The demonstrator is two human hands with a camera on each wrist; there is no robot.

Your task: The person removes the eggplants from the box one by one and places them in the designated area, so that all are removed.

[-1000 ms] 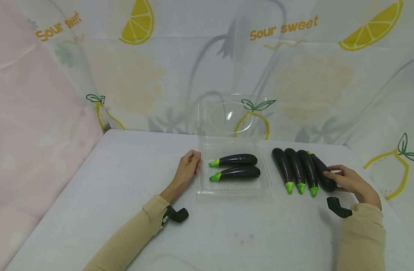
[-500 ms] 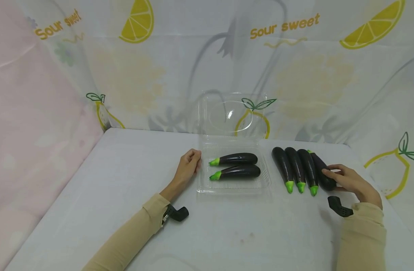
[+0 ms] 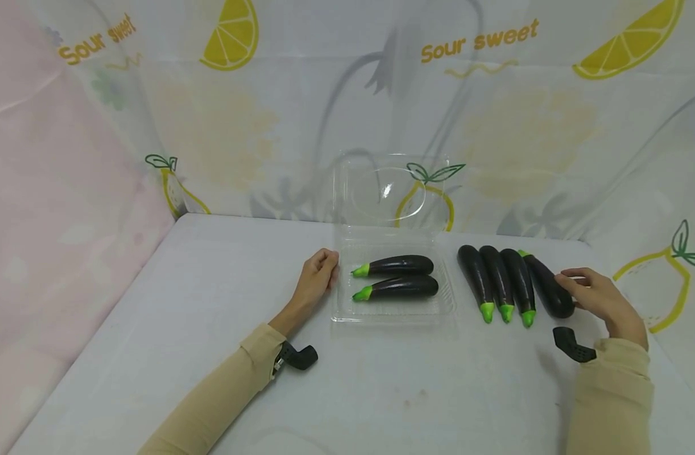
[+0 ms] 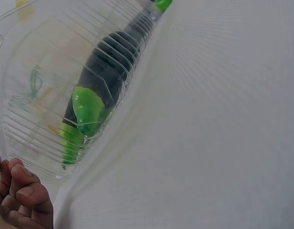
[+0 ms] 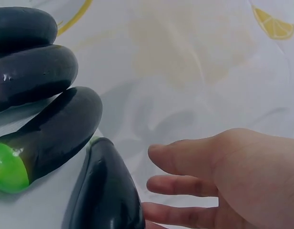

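Observation:
In the head view my left hand (image 3: 316, 275) is at the left rim of a clear plastic clamshell box (image 3: 393, 319), its curled fingers pinching the edge; the left wrist view shows the fingertips (image 4: 25, 179) right at that rim. Two eggplants (image 3: 401, 265) with green stem ends lie side by side in the box's base. On the right, my right hand (image 3: 603, 300) is beside the rightmost eggplant (image 3: 549, 285), thumb off it and fingers extended. One fingertip is right at the eggplant's side in the right wrist view.
Three more eggplants (image 3: 498, 278) lie in a row between the box and the rightmost one, green ends toward me. The box's transparent lid (image 3: 356, 189) stands raised at the back, near the lemon-print cloth (image 3: 302, 114) behind the white table (image 3: 228, 272).
My right hand has loosened from the rightmost eggplant and drawn a little to the right, leaving the eggplant on the table. The left hand keeps its place at the box.

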